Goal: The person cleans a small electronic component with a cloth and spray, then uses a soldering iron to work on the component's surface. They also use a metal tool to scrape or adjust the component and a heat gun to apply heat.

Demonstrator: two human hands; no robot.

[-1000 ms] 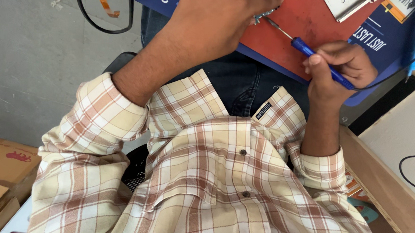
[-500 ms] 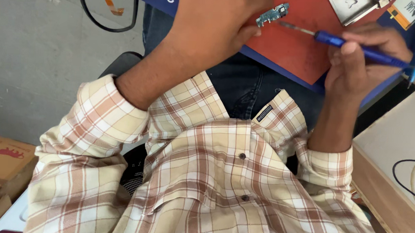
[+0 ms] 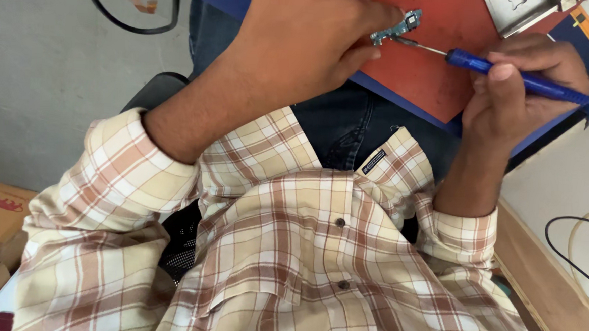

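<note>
small circuit board (image 3: 397,28): teal-green, narrow strip, lying tilted on red mat | blue-handled soldering iron (image 3: 514,74): near level, metal tip touching board (its lower edge)

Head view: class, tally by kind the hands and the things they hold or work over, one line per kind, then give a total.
Hands: 2, the left hand and the right hand
Small circuit boards: 1, the circuit board pinched by the left hand
Blue-handled tools: 1, the blue tool gripped by the right hand, tip at the board
Red mats: 1, the red mat beneath
Total: 5
</note>
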